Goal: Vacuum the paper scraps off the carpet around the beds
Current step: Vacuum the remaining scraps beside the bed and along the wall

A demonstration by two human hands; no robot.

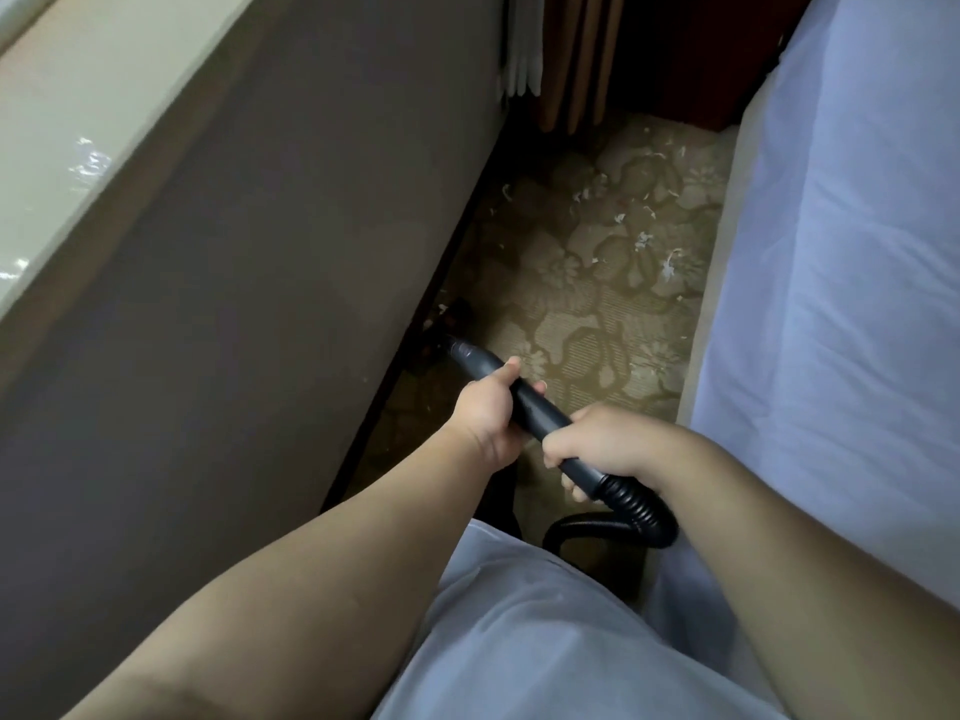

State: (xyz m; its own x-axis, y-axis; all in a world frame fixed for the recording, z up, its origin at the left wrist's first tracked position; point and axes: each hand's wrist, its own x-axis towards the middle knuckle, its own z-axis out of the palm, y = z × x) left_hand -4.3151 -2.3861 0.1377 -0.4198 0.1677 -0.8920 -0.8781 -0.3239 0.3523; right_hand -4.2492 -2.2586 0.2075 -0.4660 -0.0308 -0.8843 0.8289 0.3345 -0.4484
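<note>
On the far left I see a pale window ledge (78, 148), and next to it a tall dark wall (260, 278) that runs down to the floor. At the foot of that wall sits the tip of the vacuum tube (537, 407), down in shadow, so I cannot tell if it touches the floor. My left hand (485, 413) is wrapped round the tube part way along. My right hand (597, 444) is wrapped round its near end, just where the bendy hose (641, 509) joins on. The tube looks hard and stiff, and I think it is light, so two hands can steer it well. Its smooth black skin could slip, so I would hold tight. The hose is soft and ribbed and curls back under my right arm. I think it could tug or catch, so I would not pull by it. The flowery carpet (587, 314) fills the thin lane between the wall and the bed. Most paper scraps (667, 267) lie far up the lane on the right, well apart from the tube tip, and a few bits lie near the wall. They look tiny and very light, so I think they will lift easily. On the right is the bed (831, 252) with its pale sheet.
</note>
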